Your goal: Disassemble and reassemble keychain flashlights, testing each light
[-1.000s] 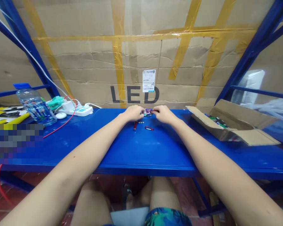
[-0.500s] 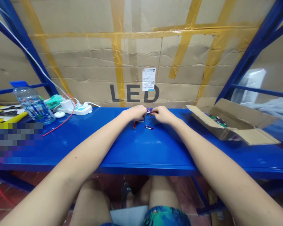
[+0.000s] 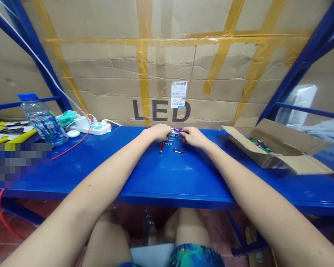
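Note:
Both my arms reach out over the blue shelf (image 3: 167, 174). My left hand (image 3: 159, 132) and my right hand (image 3: 191, 136) meet at a small bundle of coloured carabiner clips (image 3: 176, 132), fingers curled and pinched on it. Just in front of my hands lie a small red stick-shaped piece (image 3: 161, 147), a loose red carabiner (image 3: 178, 151) and a few tiny metal bits (image 3: 169, 142). What exactly each fingertip grips is too small to see.
An open cardboard box (image 3: 278, 148) with small items sits at the right. At the left stand a water bottle (image 3: 41, 120), a white power strip (image 3: 93, 128) with a red cable, and yellow tools. A large taped "LED" carton (image 3: 161, 66) forms the back wall.
My hands stay pinched together on the clip bundle with only slight finger movement. The view has shifted a little.

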{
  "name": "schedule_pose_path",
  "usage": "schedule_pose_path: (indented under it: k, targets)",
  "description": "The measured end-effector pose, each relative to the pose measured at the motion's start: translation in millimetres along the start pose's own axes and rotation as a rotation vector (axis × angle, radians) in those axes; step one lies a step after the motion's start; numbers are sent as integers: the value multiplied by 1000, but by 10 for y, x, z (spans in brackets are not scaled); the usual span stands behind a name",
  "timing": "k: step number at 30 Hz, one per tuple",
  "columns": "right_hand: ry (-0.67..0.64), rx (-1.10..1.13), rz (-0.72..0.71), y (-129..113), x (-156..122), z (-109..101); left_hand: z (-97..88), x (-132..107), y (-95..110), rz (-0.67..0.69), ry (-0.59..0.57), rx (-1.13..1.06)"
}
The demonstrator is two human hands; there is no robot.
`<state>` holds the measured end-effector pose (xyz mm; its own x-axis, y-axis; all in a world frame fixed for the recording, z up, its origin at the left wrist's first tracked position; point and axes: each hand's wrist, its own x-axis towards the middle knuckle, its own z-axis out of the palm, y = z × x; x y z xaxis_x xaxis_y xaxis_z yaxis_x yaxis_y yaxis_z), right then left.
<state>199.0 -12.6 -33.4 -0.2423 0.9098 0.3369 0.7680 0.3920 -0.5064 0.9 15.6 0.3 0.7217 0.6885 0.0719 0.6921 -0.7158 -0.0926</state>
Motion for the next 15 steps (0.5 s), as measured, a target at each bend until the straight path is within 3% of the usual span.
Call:
schedule_pose_path:
  k: [7, 15]
  targets:
    - [-11, 359, 33, 24, 31, 116, -13, -102, -89, -49, 33, -74]
    - [-23, 308, -36, 0, 42, 186, -5, -160, -8, -85, 16, -142]
